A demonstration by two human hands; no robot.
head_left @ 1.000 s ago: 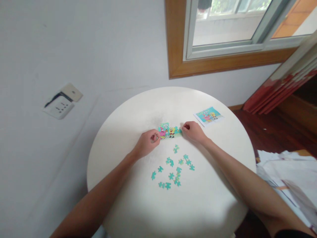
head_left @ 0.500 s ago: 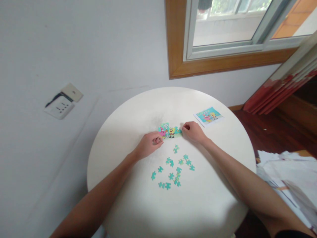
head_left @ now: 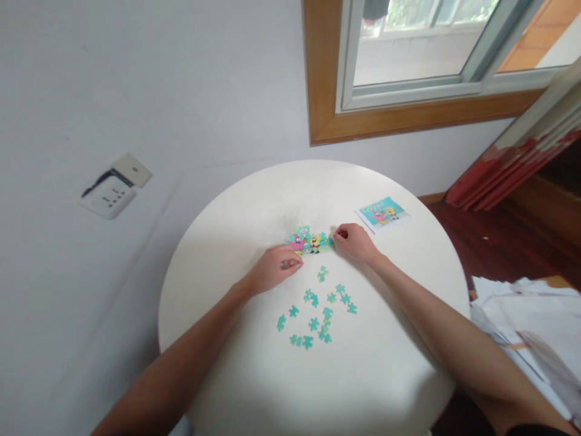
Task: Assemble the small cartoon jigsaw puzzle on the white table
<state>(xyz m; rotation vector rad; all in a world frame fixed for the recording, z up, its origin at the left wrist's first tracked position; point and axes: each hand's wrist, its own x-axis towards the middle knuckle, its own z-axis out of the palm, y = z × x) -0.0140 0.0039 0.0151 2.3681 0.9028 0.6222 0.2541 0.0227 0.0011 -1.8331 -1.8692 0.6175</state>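
A partly joined jigsaw puzzle (head_left: 314,242) with pink and yellow cartoon figures lies on the round white table (head_left: 254,206). My left hand (head_left: 271,268) rests at its lower left side, fingers curled into a pinch; whatever is between the fingertips is too small to make out. At the puzzle's right end, my right hand (head_left: 356,242) has thumb and forefinger pinched on a teal puzzle piece (head_left: 330,240), partly hidden by the fingertips. Nearer to me, several loose puzzle pieces (head_left: 314,324) in teal and yellow-green are scattered, one small group (head_left: 322,274) just below the puzzle.
A picture card (head_left: 384,214) with the same figures lies at the table's back right. Papers (head_left: 526,321) are piled to the right of the table. The wall with a socket (head_left: 109,197) stands at left, and a wood-framed window (head_left: 408,115) is behind.
My left hand has shifted slightly down and right, uncovering more of the pink figure; its fingers are now straighter in the pinch. My right hand stays in place.
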